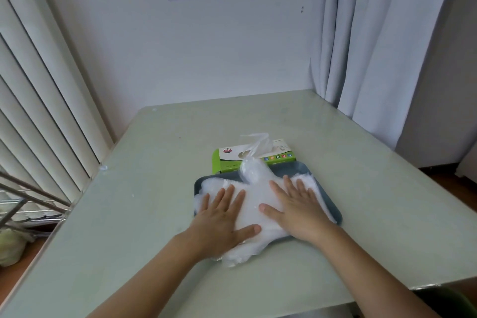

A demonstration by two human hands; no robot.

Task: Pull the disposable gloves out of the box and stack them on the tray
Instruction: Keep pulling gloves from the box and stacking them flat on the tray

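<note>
- Hands: left hand (222,217) and right hand (296,206) press flat, fingers straight, on the glove stack (258,196).
- Stack covers the tray (333,204), overhanging its near edge.
- Box (232,160) behind, seemingly touching the tray; one glove (255,143) sticks out.

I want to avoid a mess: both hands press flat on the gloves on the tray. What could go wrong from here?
1. The gloves overhang the tray's near edge; when the left hand and right hand lift, some may slide onto the table.
2. The thin film may cling to the palms and come up with them.
3. One glove sticks out of the box; pulling it one-handed could drag the box along.
</note>
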